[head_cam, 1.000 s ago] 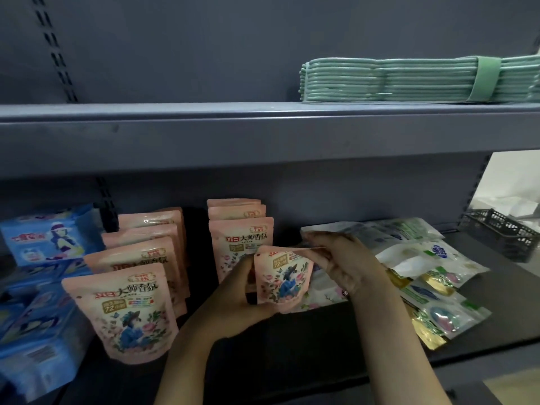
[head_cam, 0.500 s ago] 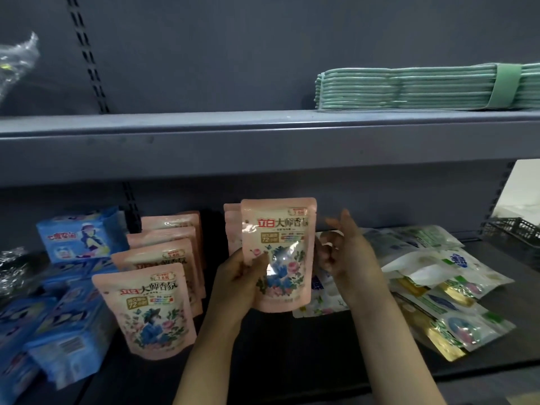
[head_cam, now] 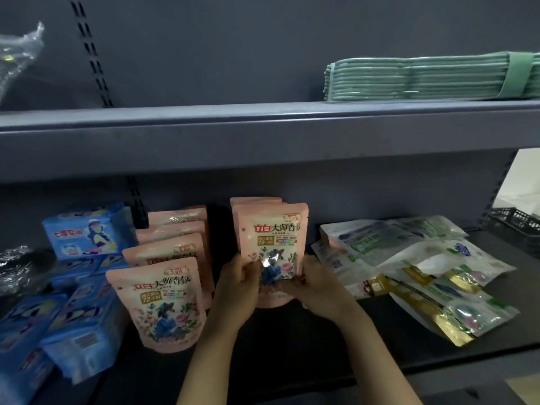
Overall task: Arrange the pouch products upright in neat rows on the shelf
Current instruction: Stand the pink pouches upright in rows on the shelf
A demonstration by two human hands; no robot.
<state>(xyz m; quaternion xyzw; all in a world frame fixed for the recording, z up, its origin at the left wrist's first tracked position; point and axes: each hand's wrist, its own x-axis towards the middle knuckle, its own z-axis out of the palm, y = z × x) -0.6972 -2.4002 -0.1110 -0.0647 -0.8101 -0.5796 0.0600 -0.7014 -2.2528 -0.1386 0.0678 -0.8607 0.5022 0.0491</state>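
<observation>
A pink pouch [head_cam: 273, 238] with a floral print stands upright at the front of the middle row on the dark lower shelf [head_cam: 292, 346]. My left hand [head_cam: 238, 283] grips its lower left side and my right hand [head_cam: 317, 283] its lower right side. Behind it stand more pink pouches [head_cam: 254, 201]. To the left, a second row of pink pouches [head_cam: 159, 302] stands upright, several deep. A pile of white, green and gold pouches [head_cam: 415, 264] lies flat on the right.
Blue packets [head_cam: 79, 232] are stacked at the left, with crinkled clear plastic [head_cam: 14, 264] beside them. The upper shelf [head_cam: 263, 124] holds a green banded stack [head_cam: 423, 77]. A dark wire basket [head_cam: 514, 217] sits at far right.
The pink pouch went from tilted low in both hands to upright and raised, then down onto the shelf in front of the middle row. Both hands now hold its lower sides.
</observation>
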